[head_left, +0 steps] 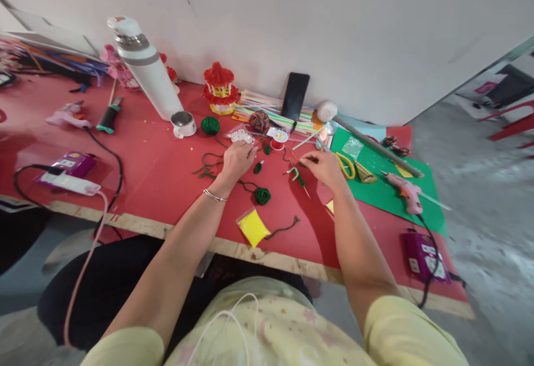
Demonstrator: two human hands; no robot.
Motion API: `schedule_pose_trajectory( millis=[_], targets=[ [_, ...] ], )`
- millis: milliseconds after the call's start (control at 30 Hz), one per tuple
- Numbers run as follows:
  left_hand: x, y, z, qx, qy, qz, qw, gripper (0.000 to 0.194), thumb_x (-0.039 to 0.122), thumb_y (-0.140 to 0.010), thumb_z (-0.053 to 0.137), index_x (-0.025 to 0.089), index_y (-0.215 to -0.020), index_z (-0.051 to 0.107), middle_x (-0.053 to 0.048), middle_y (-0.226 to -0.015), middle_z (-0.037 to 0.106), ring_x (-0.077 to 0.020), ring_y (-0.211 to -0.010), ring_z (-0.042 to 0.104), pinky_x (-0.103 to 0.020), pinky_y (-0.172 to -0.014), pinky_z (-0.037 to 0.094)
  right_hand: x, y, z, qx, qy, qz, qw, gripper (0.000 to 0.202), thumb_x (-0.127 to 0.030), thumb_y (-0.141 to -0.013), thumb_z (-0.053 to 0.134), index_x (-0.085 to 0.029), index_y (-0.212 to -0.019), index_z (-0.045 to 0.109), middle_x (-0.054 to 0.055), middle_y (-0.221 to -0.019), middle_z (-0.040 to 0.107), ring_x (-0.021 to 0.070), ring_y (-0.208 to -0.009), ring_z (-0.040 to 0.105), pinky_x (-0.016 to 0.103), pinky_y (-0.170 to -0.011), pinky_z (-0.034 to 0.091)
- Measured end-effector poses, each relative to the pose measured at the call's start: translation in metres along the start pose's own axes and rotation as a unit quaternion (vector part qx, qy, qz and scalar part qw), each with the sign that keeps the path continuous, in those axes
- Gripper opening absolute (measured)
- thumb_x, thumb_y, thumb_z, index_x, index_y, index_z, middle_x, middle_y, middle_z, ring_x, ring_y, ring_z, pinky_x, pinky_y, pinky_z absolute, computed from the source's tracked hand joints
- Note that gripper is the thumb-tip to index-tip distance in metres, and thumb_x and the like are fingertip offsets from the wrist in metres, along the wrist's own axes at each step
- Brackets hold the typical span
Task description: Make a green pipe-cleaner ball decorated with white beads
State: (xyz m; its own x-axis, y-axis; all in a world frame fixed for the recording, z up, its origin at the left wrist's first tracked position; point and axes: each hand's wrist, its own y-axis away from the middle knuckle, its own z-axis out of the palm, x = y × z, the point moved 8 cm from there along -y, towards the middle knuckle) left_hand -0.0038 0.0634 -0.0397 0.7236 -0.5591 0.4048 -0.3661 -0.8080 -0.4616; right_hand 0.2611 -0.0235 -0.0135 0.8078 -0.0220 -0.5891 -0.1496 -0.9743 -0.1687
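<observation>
Right grip [323, 164] pinching orange strand [294, 155], scissors [349, 166] beside, left grip [239, 160] unclear, red spool [278, 140] between

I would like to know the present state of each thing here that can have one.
Left hand, fingers bent, by the bead bag.
Right hand, thumb and fingertips drawn together.
Bead bag, filled; seal unclear.
White bottle, standing upright.
Cup, open side up.
Phone, propped up, screen dark.
Yellow packet, lying flat, filled.
Scissors, partly hidden; open or shut unclear.
Rightmost glue gun, lying down.
</observation>
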Motion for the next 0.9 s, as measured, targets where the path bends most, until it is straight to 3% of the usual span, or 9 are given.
schedule_pose_trajectory(
  millis=[300, 500, 667, 900],
  targets=[
    [-0.009, -0.003, -0.012, 0.067, 0.08, 0.004, 0.995, 0.037, 0.031, -0.099, 0.052, 0.02, -0.064, 0.055, -0.005, -0.069, 0.058, -0.0172, -0.071, 0.053, -0.031, -0.07, 0.039, -0.006, 0.024, 0.008, -0.022, 0.076, 0.0, 0.997, 0.017, -0.036, -0.091, 0.067, -0.028, -0.098, 0.081, 0.003, -0.093, 0.081, 0.0244, -0.085, 0.074, 0.034, -0.074, 0.051],
    [-0.017, -0.002, -0.021, 0.127, 0.13, -0.012, 0.983, 0.036, 0.032, -0.098, 0.053, 0.021, -0.063, 0.051, -0.004, -0.069, 0.059, -0.0163, -0.07, 0.053, -0.031, -0.072, 0.04, -0.003, 0.04, 0.006, 0.0, 0.109, 0.006, 0.994, 0.024, -0.035, -0.096, 0.062, -0.028, -0.111, 0.08, 0.005, -0.106, 0.08, 0.0253, -0.094, 0.073, 0.034, -0.079, 0.052],
    [-0.018, -0.001, -0.025, 0.145, 0.131, -0.014, 0.981, 0.039, 0.034, -0.097, 0.055, 0.021, -0.061, 0.045, -0.002, -0.065, 0.055, -0.0157, -0.067, 0.051, -0.031, -0.068, 0.038, -0.013, 0.03, 0.012, -0.024, 0.171, -0.064, 0.983, 0.035, -0.024, -0.099, 0.053, -0.029, -0.126, 0.075, 0.008, -0.114, 0.075, 0.0243, -0.106, 0.067, 0.033, -0.086, 0.051],
    [-0.02, 0.001, -0.035, 0.178, 0.128, -0.021, 0.976, 0.036, 0.03, -0.097, 0.054, 0.021, -0.063, 0.049, -0.002, -0.067, 0.058, -0.0155, -0.068, 0.053, -0.03, -0.07, 0.041, -0.022, 0.004, 0.024, -0.116, 0.227, -0.106, 0.961, 0.028, -0.022, -0.096, 0.06, -0.029, -0.113, 0.08, 0.008, -0.111, 0.071, 0.0255, -0.108, 0.063, 0.033, -0.081, 0.048]
  ],
)
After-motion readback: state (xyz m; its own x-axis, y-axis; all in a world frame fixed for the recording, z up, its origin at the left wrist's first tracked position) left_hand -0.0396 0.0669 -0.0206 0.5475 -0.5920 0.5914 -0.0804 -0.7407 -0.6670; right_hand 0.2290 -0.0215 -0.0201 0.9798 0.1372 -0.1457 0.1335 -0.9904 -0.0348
